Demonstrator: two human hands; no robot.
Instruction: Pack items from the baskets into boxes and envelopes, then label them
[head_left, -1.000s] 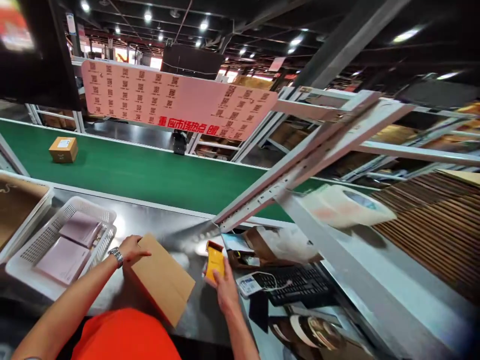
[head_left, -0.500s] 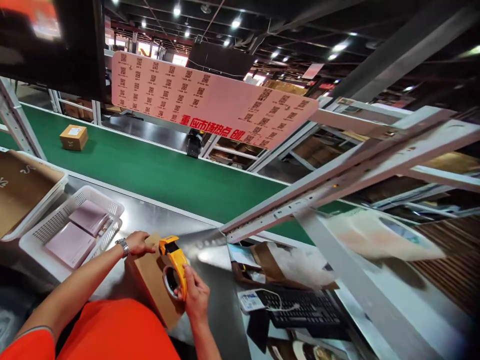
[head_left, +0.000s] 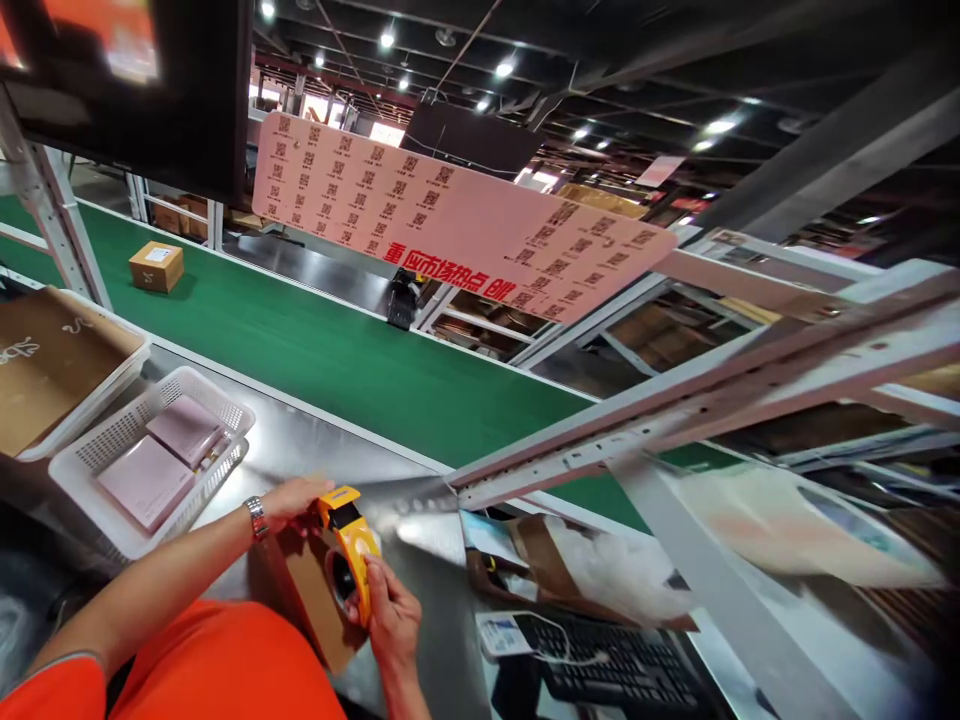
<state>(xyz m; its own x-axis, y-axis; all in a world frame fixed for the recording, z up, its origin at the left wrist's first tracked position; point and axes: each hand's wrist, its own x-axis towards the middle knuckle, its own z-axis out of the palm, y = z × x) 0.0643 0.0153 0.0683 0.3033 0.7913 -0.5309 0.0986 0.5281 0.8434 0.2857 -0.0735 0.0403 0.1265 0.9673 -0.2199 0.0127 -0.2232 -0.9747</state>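
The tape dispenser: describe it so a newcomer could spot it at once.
Start at the long green belt and come down to the metal bench on its near side. There, at the brown cardboard box, the person's right hand holds the tape dispenser. Its curved, bright yellow body sets it apart from the plain brown box beside it.

One tape dispenser (head_left: pixel 357 543), two pink boxes (head_left: pixel 146 482)

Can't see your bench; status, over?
Right hand gripping yellow tape dispenser over cardboard box. Left hand at box's far end, beside dispenser. White basket left of box.
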